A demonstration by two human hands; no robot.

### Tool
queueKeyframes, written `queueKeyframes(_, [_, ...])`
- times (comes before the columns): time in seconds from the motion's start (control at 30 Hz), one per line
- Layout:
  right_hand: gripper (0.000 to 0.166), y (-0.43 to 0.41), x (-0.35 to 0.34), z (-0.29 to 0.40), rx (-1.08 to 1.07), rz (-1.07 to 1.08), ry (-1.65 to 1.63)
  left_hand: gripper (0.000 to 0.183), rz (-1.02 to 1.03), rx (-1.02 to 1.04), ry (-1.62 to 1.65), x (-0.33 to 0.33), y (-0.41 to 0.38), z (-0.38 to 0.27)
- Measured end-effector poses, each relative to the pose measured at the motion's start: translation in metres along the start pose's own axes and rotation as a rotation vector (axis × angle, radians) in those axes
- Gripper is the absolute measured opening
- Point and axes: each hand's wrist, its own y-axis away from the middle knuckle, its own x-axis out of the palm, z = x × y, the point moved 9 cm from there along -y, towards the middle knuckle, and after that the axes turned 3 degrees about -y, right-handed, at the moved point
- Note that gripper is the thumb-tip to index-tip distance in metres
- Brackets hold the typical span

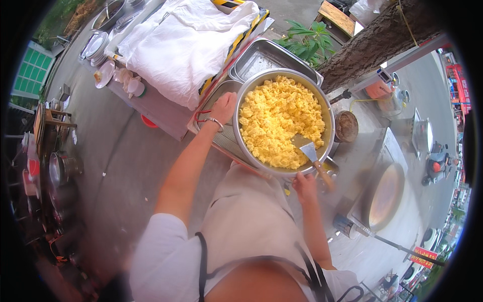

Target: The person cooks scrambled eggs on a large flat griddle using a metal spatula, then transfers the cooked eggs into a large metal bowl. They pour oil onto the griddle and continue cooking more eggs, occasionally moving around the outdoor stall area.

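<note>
A large round metal basin (241,147) full of scrambled eggs (279,117) is before me, over the edge of a table with metal trays. My left hand (223,107), with a bracelet at the wrist, is at the basin's left rim, its fingers partly hidden against it. My right hand (305,185) grips the near rim from below. A metal spatula (309,151) with a wooden handle leans in the basin at the lower right, its blade among the eggs and its handle over the rim.
A rectangular metal tray (260,56) lies beyond the basin. White cloth (181,49) covers something at the upper left, with stacked plates (96,47) beside it. A tree trunk (362,45) slants at the upper right. A large round pan (385,196) stands on the right.
</note>
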Motion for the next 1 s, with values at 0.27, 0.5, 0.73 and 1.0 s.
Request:
queueKeyframes(0.27, [0.014, -0.002, -0.002, 0.014, -0.016, -0.100, 0.131, 0.052, -0.082, -0.129, 0.174, 0.027, -0.023, 0.002])
queueKeyframes(0.5, [0.021, 0.000, -0.021, 0.018, -0.105, -0.024, 0.473, 0.047, -0.200, -0.225, 0.329, 0.000, 0.035, 0.024])
queueKeyframes(0.73, [0.023, -0.013, -0.007, -0.003, -0.063, 0.065, 0.517, 0.043, -0.297, -0.305, 0.422, -0.044, 0.071, 0.052])
queueKeyframes(1.0, [0.020, -0.008, 0.023, 0.014, 0.019, 0.102, 0.467, 0.042, -0.319, -0.274, 0.344, -0.054, 0.065, 0.046])
